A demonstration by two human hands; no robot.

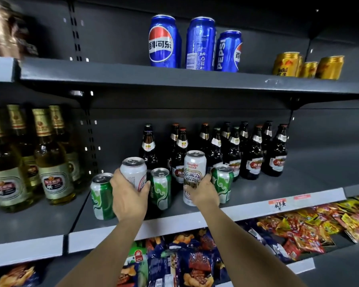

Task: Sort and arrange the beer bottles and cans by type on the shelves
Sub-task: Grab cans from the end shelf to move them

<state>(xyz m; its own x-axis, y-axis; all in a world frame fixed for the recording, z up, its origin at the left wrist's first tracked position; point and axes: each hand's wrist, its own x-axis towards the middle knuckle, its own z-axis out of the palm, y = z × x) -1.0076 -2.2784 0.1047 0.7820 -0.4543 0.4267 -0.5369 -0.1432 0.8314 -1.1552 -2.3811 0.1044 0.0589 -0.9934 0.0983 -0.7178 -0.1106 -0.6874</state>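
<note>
White cans [133,172] [194,177] sit gripped in the left hand [129,195] and right hand [203,192], fingers curled round each, among unsorted green cans [161,188] before already-grouped dark bottles [253,154] on the middle shelf [257,206].

On the middle shelf [257,206], a row of dark bottles [253,154] stands far back. Nearer, four cans sit before them: the leftmost can [101,197] at the near left, the left hand [129,195] just right of it around a second can [134,172], a third can [161,188] between the hands, and the right hand [203,193] around a tall can [194,172]. A further can [223,183] stands right of it (partly behind the hand). Large bottles [50,162] stand on the shelf section to the left. Above, cola cans [195,44] stand left of short cans [307,65]. Snack packets [195,264] lie below.
</note>
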